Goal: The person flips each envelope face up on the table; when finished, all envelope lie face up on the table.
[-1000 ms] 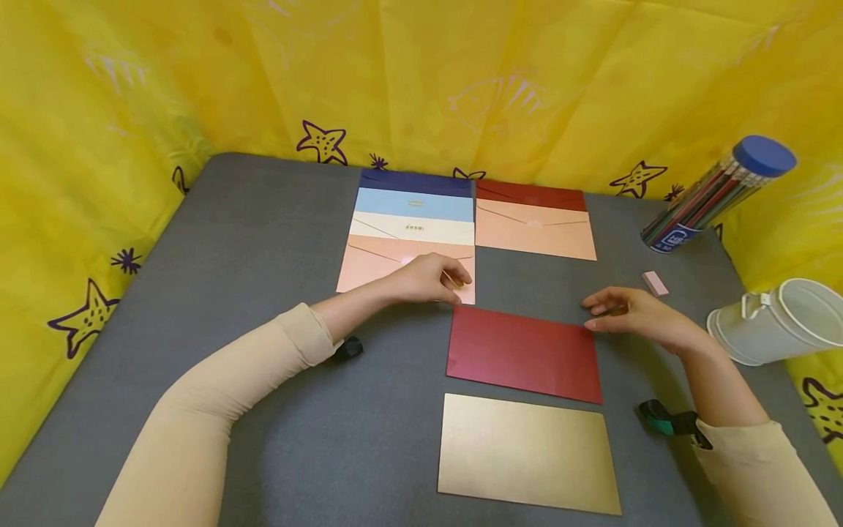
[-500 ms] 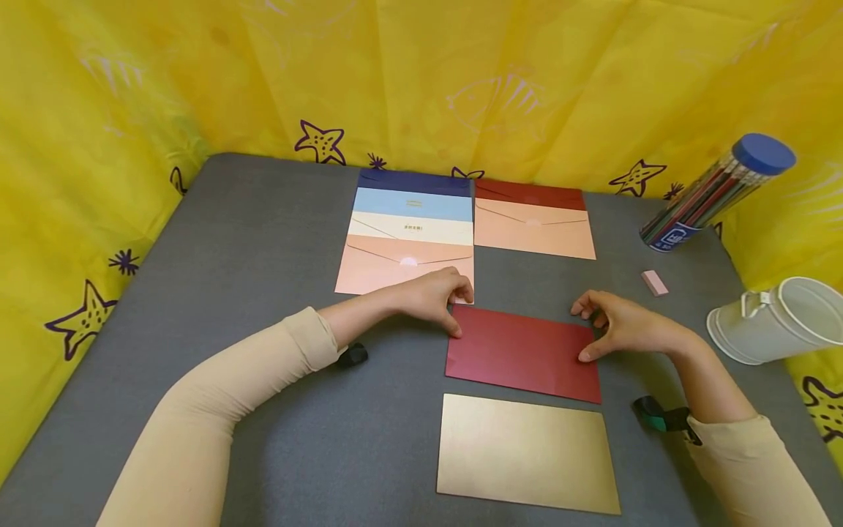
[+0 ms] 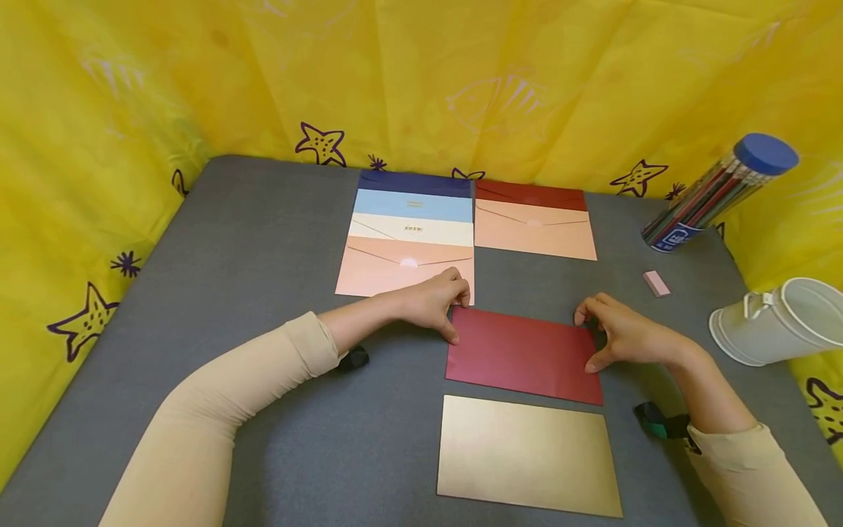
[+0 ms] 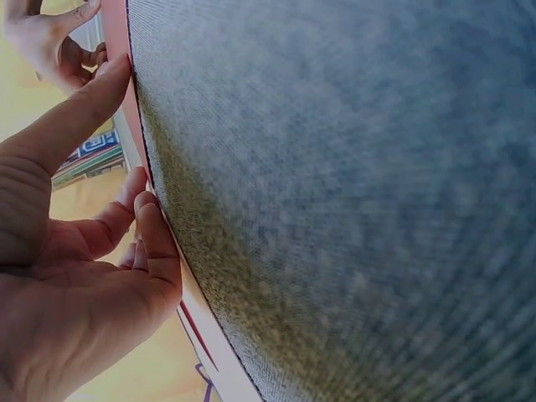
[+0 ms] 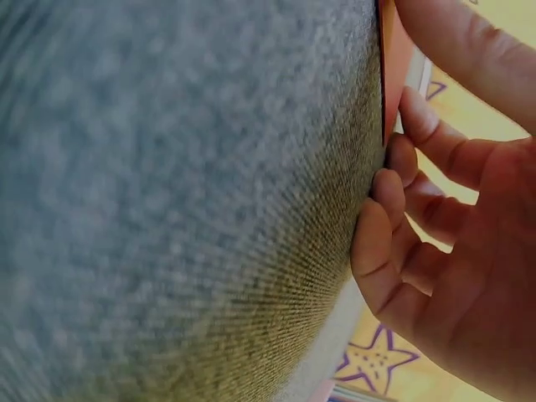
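Observation:
A dark red envelope (image 3: 523,355) lies flat on the grey table (image 3: 263,241). My left hand (image 3: 456,316) pinches its top-left corner, with the thumb on the left edge and the fingers curled over the top. My right hand (image 3: 589,340) grips the top-right corner the same way, thumb on the right edge. The left wrist view shows my left hand (image 4: 75,251) curled beside the thin envelope edge (image 4: 115,33). The right wrist view shows my right hand (image 5: 452,209) at the red edge (image 5: 392,67).
A gold envelope (image 3: 527,454) lies just in front of the red one. Behind it are a fanned stack of envelopes (image 3: 408,234) and a second pair (image 3: 533,227). On the right are a pencil tube (image 3: 718,190), a pink eraser (image 3: 656,283) and a tipped white bucket (image 3: 777,322). Yellow cloth walls the table.
My left hand came off the pink envelope down to the red envelope's top-left corner. My right hand lowered onto its top-right corner and curled round it. The envelope stays flat.

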`<state>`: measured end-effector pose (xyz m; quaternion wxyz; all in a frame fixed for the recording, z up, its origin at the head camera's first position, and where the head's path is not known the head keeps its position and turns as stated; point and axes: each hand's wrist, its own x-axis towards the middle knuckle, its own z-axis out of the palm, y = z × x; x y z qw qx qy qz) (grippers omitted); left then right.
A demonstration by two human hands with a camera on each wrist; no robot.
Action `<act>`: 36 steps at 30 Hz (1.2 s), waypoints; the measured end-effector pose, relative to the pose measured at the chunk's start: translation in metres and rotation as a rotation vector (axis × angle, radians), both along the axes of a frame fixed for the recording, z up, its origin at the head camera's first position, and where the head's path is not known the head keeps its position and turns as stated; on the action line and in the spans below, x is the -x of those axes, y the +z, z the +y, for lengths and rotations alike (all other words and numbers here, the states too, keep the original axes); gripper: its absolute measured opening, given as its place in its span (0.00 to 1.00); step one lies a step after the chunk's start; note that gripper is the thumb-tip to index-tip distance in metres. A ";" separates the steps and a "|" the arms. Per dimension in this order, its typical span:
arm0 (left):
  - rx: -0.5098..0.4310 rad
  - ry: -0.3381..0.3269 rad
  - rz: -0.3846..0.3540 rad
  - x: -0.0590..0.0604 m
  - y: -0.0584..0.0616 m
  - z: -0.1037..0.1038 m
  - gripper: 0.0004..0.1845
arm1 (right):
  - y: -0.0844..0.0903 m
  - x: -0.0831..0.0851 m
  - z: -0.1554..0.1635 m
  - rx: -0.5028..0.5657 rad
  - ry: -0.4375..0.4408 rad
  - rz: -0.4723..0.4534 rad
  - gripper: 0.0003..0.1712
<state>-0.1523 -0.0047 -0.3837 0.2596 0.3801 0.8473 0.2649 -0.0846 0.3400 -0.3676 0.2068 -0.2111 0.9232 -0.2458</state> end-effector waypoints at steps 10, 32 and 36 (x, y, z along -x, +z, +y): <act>0.007 0.021 0.016 -0.002 0.001 0.000 0.28 | 0.001 0.001 -0.004 -0.023 -0.004 0.031 0.37; -0.247 0.247 -0.400 0.009 0.016 -0.003 0.18 | 0.011 0.010 0.009 0.426 -0.234 -0.243 0.26; -0.358 0.323 -0.589 0.012 0.014 -0.007 0.13 | 0.010 0.013 0.016 0.484 -0.280 -0.253 0.18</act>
